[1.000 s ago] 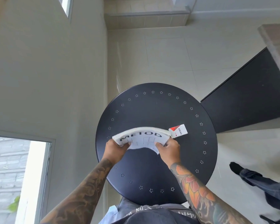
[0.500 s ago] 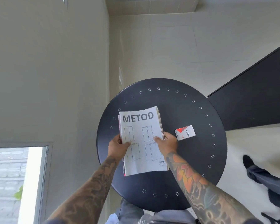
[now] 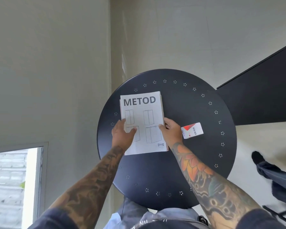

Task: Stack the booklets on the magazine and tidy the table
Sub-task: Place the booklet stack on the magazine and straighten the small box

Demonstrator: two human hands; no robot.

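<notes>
A white booklet printed "METOD" (image 3: 142, 113) lies flat on top of a stack on the left half of the round black table (image 3: 188, 162). Thin edges of other booklets or a magazine show under it along its left and right sides. My left hand (image 3: 122, 134) rests on the booklet's left edge with the thumb on the cover. My right hand (image 3: 171, 131) presses the stack's right edge, fingers curled against it. Both hands steady the stack on the table; neither lifts it.
A small white and red box marked "VESS" (image 3: 192, 130) lies right of my right hand. A black cabinet (image 3: 262, 96) stands at the right. Another person's leg and shoe (image 3: 271, 171) are on the floor to the right. A wall runs close on the left.
One second ago both hands held the stack bent and raised above the table. It now lies flat, and my hands have slid to its side edges.
</notes>
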